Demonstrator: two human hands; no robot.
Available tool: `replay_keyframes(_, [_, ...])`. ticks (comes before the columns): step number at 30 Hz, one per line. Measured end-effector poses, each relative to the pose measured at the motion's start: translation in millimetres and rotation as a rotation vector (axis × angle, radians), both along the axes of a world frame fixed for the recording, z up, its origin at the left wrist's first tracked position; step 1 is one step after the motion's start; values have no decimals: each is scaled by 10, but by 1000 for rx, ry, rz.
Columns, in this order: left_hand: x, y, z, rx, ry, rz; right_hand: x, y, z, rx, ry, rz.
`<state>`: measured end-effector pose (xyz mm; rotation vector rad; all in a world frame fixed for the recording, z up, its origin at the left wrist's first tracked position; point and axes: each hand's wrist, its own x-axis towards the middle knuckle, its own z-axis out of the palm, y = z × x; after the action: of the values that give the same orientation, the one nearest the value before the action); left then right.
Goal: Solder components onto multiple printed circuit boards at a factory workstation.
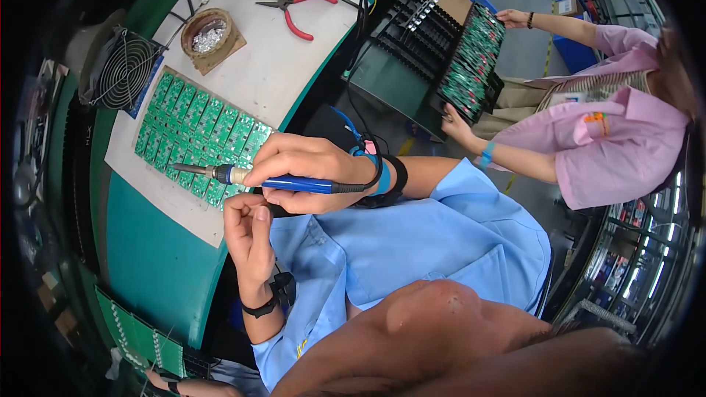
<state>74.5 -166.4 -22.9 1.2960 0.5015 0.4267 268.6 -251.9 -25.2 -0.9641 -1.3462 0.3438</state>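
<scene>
My right hand [312, 169] grips a soldering iron [298, 184] by its blue handle, with the metal tip reaching left over a green circuit board panel [195, 129]. Whether the tip touches the board I cannot tell. The panel is divided into several small boards and lies on a white sheet [257, 66]. Just below the iron, my left hand [248, 239] is closed near the panel's edge, fingers curled and thumb pressed in. Anything between those fingers is too small or hidden to name.
Beyond the panel stand a small fan [125, 68] and a round holder [211, 33] with shiny metal bits. Red-handled pliers [298, 11] lie nearby. At right, another person in pink [610, 140] holds a populated board [473, 62] by a black rack [412, 18]. Another green board [136, 327] is lower left.
</scene>
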Motion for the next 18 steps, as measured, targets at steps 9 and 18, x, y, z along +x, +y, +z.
replay_keyframes(9, [35,256,504,706,278,33,38,-35,234,-100,8,-57])
replay_keyframes(18, [226,979,622,1224,296,-9,179,-141,158,-92,-8,-201])
